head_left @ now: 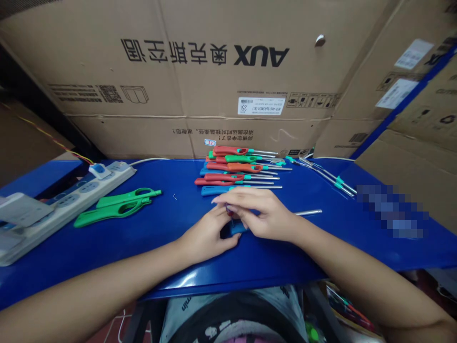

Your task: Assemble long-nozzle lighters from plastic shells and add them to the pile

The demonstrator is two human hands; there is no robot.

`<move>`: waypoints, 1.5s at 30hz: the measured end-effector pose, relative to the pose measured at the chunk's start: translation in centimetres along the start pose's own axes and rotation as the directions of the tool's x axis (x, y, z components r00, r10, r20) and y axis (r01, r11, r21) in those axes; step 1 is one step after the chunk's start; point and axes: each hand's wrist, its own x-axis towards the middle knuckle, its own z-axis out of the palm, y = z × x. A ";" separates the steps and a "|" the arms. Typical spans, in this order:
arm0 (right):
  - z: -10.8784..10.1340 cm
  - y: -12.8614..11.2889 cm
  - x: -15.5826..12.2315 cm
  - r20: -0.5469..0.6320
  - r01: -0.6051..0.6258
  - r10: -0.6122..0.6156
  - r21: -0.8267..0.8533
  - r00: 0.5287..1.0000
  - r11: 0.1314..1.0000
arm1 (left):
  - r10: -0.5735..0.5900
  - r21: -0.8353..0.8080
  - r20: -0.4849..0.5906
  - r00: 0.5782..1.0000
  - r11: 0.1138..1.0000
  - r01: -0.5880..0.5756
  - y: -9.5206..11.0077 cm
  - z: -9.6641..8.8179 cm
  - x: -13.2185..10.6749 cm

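Note:
My left hand point(205, 238) is closed around a blue long-nosed lighter point(238, 228), holding it low against the blue tabletop. The lighter's metal tube point(309, 212) sticks out to the right, past my right wrist; most of its body is hidden under my hands. Above it, my right hand point(264, 212) pinches a small screwdriver point(229, 210) with a dark red handle. Its thin shaft points down at the lighter, but the tip cannot be made out. Just beyond my hands lies a pile of red, orange, green and blue lighters point(235, 167), their metal tubes pointing right.
Two green lighter handle shells point(117, 206) lie at the left beside a white power strip point(85, 188). Tiny screws point(174, 196) are on the blue table point(171, 224). Loose metal tubes with teal parts point(330, 178) lie at the right. Cardboard point(200, 95) walls the back.

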 end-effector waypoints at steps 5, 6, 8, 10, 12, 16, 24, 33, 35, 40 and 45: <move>-0.4 -0.4 0.4 0.000 0.005 -0.005 0.121 1.000 0.993 | 0.012 -0.013 0.011 1.000 1.000 -0.012 -0.1 0.1 0.0; -0.4 -0.5 0.4 0.006 0.009 -0.010 0.116 1.000 0.993 | 0.008 -0.014 0.011 1.000 1.000 -0.008 -0.1 0.2 0.0; -0.4 -0.8 0.4 0.013 0.016 -0.017 0.099 1.000 0.995 | 0.000 -0.012 0.010 1.000 1.000 0.000 -0.1 0.3 0.0; -0.3 -1.0 0.4 0.005 0.024 -0.024 0.075 1.000 0.997 | -0.001 -0.010 0.003 1.000 1.000 0.001 0.0 0.4 0.0; -0.1 -1.2 0.4 -0.028 0.024 -0.023 0.033 0.999 0.999 | 0.005 -0.002 -0.009 1.000 1.000 -0.005 0.1 0.4 0.0; 0.2 -1.6 0.6 -0.076 -0.006 0.003 -0.047 0.997 0.999 | -0.024 0.078 0.018 1.000 0.997 0.022 0.3 0.3 -0.2; -5.9 0.4 0.7 -0.412 -0.289 0.220 -0.112 0.884 0.951 | 0.032 0.263 0.067 0.997 0.963 -0.049 -0.2 -1.8 -0.1; -12.8 9.0 -5.1 -0.529 -0.578 0.282 -0.556 0.800 0.597 | 0.185 0.341 -0.010 0.983 0.924 -0.171 -3.5 -8.2 5.4; -13.0 9.8 -5.6 -0.528 -0.616 0.337 -0.554 0.780 0.559 | 0.158 0.339 -0.056 0.986 0.932 -0.130 -4.8 -8.8 6.4; -13.0 10.0 -5.8 -0.488 -0.650 0.429 -0.555 0.760 0.519 | 0.014 0.238 -0.128 0.992 0.971 0.017 -7.7 -8.4 7.1; -12.7 9.4 -5.5 -0.443 -0.663 0.499 -0.575 0.745 0.479 | -0.093 0.125 -0.123 0.988 0.986 0.108 -9.7 -8.0 6.7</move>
